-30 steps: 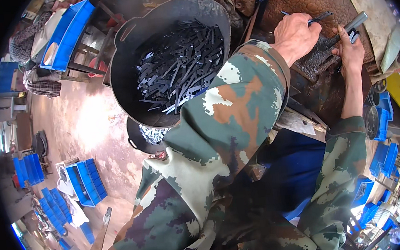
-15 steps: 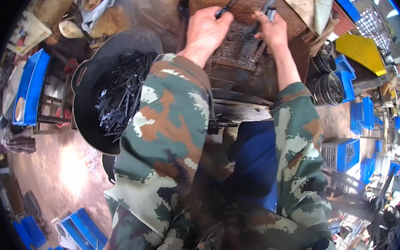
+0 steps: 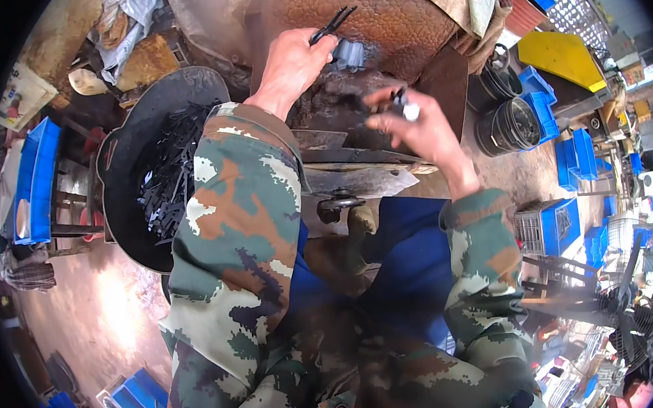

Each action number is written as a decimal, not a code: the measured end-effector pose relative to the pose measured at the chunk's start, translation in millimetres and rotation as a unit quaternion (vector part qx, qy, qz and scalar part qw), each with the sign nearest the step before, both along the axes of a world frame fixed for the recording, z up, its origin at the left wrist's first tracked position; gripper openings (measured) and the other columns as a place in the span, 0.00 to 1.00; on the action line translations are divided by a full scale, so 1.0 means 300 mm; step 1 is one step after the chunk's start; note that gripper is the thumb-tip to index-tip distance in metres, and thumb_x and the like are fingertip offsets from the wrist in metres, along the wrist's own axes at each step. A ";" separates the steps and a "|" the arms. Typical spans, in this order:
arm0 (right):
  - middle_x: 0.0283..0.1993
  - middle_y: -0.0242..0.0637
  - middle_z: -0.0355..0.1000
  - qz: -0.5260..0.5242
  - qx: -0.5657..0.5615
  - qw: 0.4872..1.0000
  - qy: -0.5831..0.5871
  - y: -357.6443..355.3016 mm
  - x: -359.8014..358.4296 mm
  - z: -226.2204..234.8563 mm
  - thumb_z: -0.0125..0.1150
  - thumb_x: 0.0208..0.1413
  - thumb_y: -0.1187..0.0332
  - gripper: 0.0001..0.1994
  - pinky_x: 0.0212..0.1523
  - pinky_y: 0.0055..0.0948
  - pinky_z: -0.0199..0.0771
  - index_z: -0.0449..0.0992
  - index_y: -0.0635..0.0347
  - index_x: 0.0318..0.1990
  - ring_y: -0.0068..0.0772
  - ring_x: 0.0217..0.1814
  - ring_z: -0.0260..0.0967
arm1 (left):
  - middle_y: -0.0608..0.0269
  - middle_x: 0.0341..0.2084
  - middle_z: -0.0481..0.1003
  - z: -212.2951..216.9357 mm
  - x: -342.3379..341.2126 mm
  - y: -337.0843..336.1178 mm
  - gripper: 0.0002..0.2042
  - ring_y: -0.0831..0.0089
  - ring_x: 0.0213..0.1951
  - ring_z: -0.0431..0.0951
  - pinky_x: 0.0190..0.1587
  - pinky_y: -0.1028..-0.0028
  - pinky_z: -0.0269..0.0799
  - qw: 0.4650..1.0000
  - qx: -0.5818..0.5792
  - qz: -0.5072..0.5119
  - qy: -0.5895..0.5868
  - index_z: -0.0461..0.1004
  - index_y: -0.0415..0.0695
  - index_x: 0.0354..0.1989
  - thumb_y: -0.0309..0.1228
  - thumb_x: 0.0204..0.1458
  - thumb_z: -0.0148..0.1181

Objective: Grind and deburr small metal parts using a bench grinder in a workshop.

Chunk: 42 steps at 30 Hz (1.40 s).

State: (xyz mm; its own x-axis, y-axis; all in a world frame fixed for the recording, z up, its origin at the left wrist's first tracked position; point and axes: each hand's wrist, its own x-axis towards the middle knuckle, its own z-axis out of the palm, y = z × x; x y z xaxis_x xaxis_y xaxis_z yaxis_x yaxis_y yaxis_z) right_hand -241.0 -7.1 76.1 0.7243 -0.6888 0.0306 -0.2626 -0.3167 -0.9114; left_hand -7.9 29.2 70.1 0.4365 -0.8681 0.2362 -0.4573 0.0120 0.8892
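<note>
My left hand (image 3: 294, 67) is closed around a pair of thin black prongs (image 3: 337, 24), their tips pointing up and to the right. I cannot tell whether they are one tool or two loose strips. Just beside its fingers, a grey-blue metal piece (image 3: 351, 54) sits on the dark, wet-looking work surface (image 3: 334, 100). My right hand (image 3: 429, 128) is raised nearer to me, its fingertips smeared by motion. Between its fingers shows a dark piece with a bright end (image 3: 409, 110), its kind unclear. Behind both hands stands a brown, crackled panel (image 3: 373, 20).
A large black basin (image 3: 124, 212) with many thin black strips stands to my left. Dark buckets (image 3: 504, 127), a blue bin (image 3: 540, 114) and a yellow sheet (image 3: 561, 61) are at the right. Blue trays (image 3: 37, 181) stand at the far left.
My right hand has come down toward me from the panel, and its long grey bar no longer shows lengthwise. My left hand still holds the prongs, now beside the grey-blue piece.
</note>
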 end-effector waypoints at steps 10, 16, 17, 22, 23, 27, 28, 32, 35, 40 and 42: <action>0.53 0.38 0.74 0.142 -0.264 0.946 0.119 0.129 -0.094 -0.091 0.60 0.43 0.82 0.18 0.50 0.39 0.76 0.76 0.59 0.44 0.48 0.52 0.73 | 0.51 0.24 0.77 -0.059 -0.002 -0.026 0.13 0.58 0.29 0.77 0.37 0.61 0.70 0.992 0.084 -0.037 -0.081 0.79 0.41 0.37 0.39 0.57 0.57; 0.56 0.34 0.71 0.162 -0.271 0.937 0.146 0.140 -0.126 -0.124 0.51 0.40 0.86 0.22 0.46 0.42 0.77 0.75 0.58 0.45 0.47 0.52 0.73 | 0.46 0.33 0.79 -0.077 -0.010 -0.043 0.12 0.47 0.40 0.78 0.44 0.56 0.73 0.952 0.218 -0.085 -0.197 0.81 0.47 0.41 0.39 0.56 0.57; 0.56 0.34 0.71 0.162 -0.270 0.937 0.149 0.142 -0.123 -0.123 0.51 0.40 0.86 0.22 0.46 0.42 0.78 0.75 0.58 0.45 0.47 0.52 0.73 | 0.46 0.33 0.79 -0.086 -0.004 -0.042 0.12 0.47 0.40 0.78 0.44 0.56 0.73 0.951 0.221 -0.084 -0.197 0.81 0.47 0.41 0.39 0.56 0.57; 0.56 0.34 0.71 0.166 -0.265 0.937 0.156 0.145 -0.120 -0.113 0.52 0.41 0.86 0.22 0.44 0.42 0.78 0.75 0.57 0.46 0.46 0.52 0.73 | 0.45 0.26 0.77 -0.159 0.018 -0.054 0.17 0.48 0.32 0.76 0.40 0.60 0.71 0.954 0.149 -0.107 -0.239 0.79 0.35 0.39 0.39 0.56 0.59; 0.56 0.34 0.71 0.166 -0.259 0.939 0.157 0.147 -0.119 -0.115 0.52 0.41 0.86 0.22 0.44 0.43 0.78 0.74 0.57 0.46 0.46 0.52 0.73 | 0.45 0.26 0.77 -0.158 0.018 -0.052 0.17 0.48 0.32 0.76 0.40 0.60 0.71 0.953 0.151 -0.107 -0.239 0.79 0.35 0.39 0.39 0.56 0.59; 0.56 0.34 0.71 0.165 -0.238 0.944 0.156 0.141 -0.118 -0.114 0.52 0.40 0.86 0.23 0.45 0.43 0.78 0.75 0.57 0.46 0.46 0.53 0.73 | 0.49 0.26 0.79 -0.131 0.023 -0.061 0.17 0.54 0.31 0.77 0.40 0.64 0.72 0.973 0.110 -0.064 -0.193 0.79 0.35 0.38 0.40 0.56 0.59; 0.55 0.36 0.72 0.156 -0.241 0.948 0.139 0.136 -0.117 -0.110 0.53 0.40 0.86 0.22 0.46 0.42 0.78 0.75 0.58 0.46 0.46 0.54 0.73 | 0.51 0.26 0.79 -0.120 0.024 -0.065 0.17 0.58 0.30 0.77 0.39 0.66 0.72 0.981 0.085 -0.047 -0.168 0.79 0.36 0.38 0.41 0.56 0.59; 0.54 0.39 0.73 0.111 -0.261 0.959 0.021 0.082 -0.092 -0.116 0.59 0.42 0.84 0.21 0.49 0.40 0.77 0.76 0.57 0.47 0.51 0.49 0.75 | 0.61 0.26 0.80 -0.082 0.017 -0.072 0.17 0.72 0.28 0.75 0.37 0.71 0.70 0.993 0.063 0.000 -0.103 0.81 0.41 0.38 0.44 0.56 0.58; 0.40 0.39 0.76 0.011 -0.131 0.991 -0.029 0.051 -0.045 -0.083 0.69 0.47 0.77 0.17 0.42 0.30 0.77 0.77 0.58 0.46 0.35 0.39 0.76 | 0.63 0.25 0.81 -0.067 0.009 -0.066 0.17 0.75 0.30 0.75 0.38 0.72 0.70 0.998 0.030 0.039 -0.049 0.82 0.43 0.40 0.44 0.56 0.57; 0.44 0.35 0.78 -0.143 0.020 0.989 -0.033 -0.049 0.078 0.028 0.69 0.55 0.70 0.14 0.24 0.22 0.77 0.77 0.63 0.46 0.21 0.31 0.73 | 0.64 0.24 0.80 -0.051 -0.007 -0.075 0.15 0.76 0.31 0.76 0.39 0.73 0.70 0.998 -0.012 0.068 0.003 0.83 0.44 0.41 0.41 0.56 0.57; 0.43 0.35 0.78 -0.175 0.002 0.982 -0.065 -0.139 0.113 0.020 0.68 0.56 0.69 0.13 0.22 0.22 0.77 0.77 0.64 0.46 0.22 0.29 0.72 | 0.66 0.23 0.80 -0.037 -0.034 -0.086 0.14 0.76 0.30 0.76 0.39 0.74 0.70 0.997 -0.017 0.069 0.042 0.82 0.43 0.40 0.40 0.56 0.58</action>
State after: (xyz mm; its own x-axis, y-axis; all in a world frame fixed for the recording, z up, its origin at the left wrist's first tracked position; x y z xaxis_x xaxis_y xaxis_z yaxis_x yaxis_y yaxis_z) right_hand -207.2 -48.7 82.1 0.4337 -0.8951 0.1038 -0.2353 -0.2237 -0.9458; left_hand -18.1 3.3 59.1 0.5709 -0.7902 0.2229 -0.3809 -0.0145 0.9245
